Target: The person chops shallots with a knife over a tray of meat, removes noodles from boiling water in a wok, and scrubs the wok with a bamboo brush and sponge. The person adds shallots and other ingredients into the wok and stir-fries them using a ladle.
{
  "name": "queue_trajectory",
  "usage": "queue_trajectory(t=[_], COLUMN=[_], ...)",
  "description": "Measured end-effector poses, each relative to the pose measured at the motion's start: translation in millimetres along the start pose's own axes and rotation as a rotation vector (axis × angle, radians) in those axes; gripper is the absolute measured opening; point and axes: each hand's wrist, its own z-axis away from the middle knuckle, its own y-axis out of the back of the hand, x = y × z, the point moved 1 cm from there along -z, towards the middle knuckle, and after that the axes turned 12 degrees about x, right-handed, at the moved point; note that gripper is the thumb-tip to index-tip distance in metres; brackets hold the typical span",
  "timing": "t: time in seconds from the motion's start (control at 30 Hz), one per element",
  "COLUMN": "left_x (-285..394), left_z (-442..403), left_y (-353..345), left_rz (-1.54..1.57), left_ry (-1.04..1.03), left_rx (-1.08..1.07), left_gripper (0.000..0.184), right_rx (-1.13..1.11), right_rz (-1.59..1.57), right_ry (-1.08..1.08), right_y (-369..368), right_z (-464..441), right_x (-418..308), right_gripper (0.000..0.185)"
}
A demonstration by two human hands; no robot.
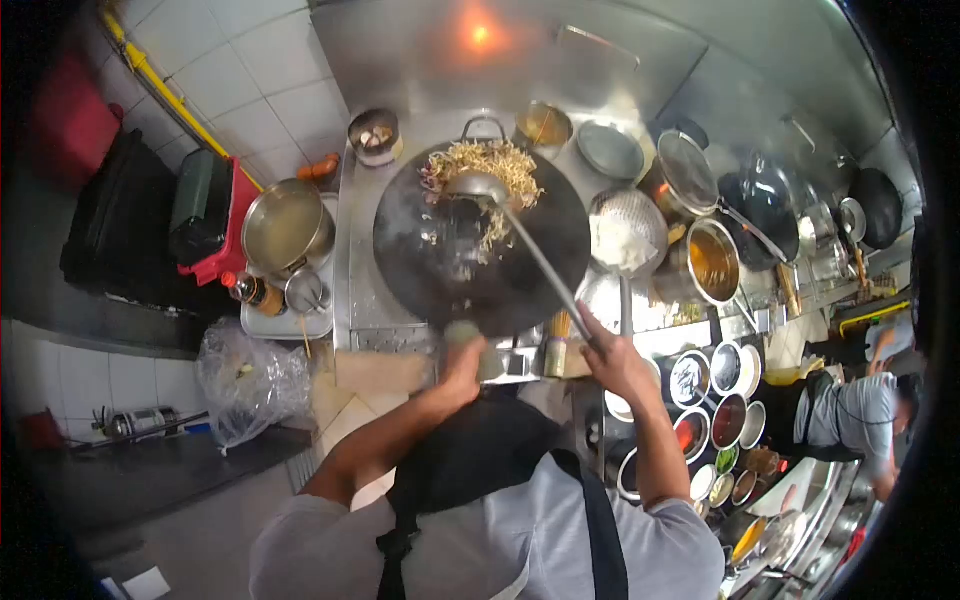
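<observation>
A large black wok (410, 260) sits on the stove, with noodles (505, 165) heaped toward its far side and a few strands lower down. At the wok's near edge, my left hand (462, 372) is closed, with a greenish-grey pad that looks like a folded cloth (462, 334) between it and the rim. My right hand (612, 362) is wrapped round the long handle of a metal ladle (478, 186). The ladle's bowl rests against the near side of the noodles, its rounded back facing up. Faint steam hangs over the wok.
Left of the stove stand a pot of cloudy liquid (285, 230) and a sauce bottle (255, 292). A perforated strainer (630, 230) with white food and a pot of brown liquid (713, 262) are on the right. Ingredient containers (690, 380) line the right; a co-worker (850, 415) stands beyond.
</observation>
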Motion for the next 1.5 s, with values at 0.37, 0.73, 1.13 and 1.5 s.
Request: queue_trajectory(t=[0.37, 0.73, 1.13, 1.5], left_x=[17, 46, 53, 57], left_z=[-142, -121, -171, -128], left_y=[-16, -12, -7, -26], left_rz=[0.187, -0.002, -0.175, -0.020], left_ry=[0.255, 0.183, 0.192, 0.361], left_rx=[-0.029, -0.152, 0.026, 0.000], left_gripper=[0.009, 0.008, 0.036, 0.021], right_rx=[0.122, 0.036, 0.126, 0.344], right_rz=[0.020, -0.086, -0.116, -0.359], right_ry=[-0.268, -0.217, -0.252, -0.221], right_y=[-60, -107, -155, -127], right_z=[-18, 59, 86, 63], right_x=[-2, 11, 23, 32], right_gripper=[0.078, 0.075, 0.072, 0.068])
